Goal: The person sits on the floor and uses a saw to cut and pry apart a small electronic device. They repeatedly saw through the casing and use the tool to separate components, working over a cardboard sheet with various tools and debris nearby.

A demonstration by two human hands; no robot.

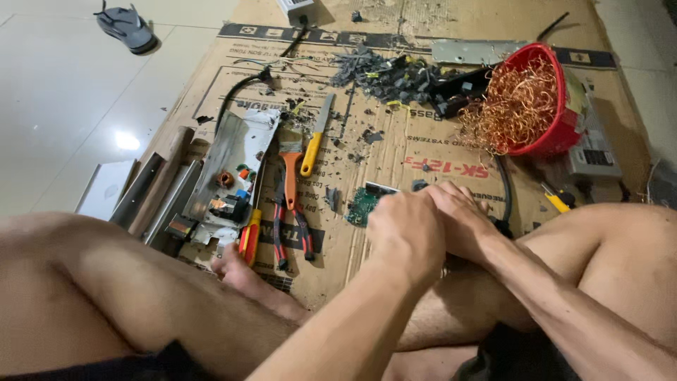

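Floor: flattened cardboard [423,152] over pale tiles, where we sit cross-legged.
Left hand [405,233]: curled tight around a green circuit board [365,204], gripping its right edge.
Right hand [462,215]: fingers folded, pressed against the left; what it holds, we cannot tell.
Nearby: red-handled pliers [290,219], yellow-handled knife [316,137], red basket [557,120] (copper wire spilling out).

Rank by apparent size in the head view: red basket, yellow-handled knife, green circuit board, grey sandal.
1. red basket
2. yellow-handled knife
3. grey sandal, close to the knife and farther away, so unsure
4. green circuit board, partly hidden by the left hand
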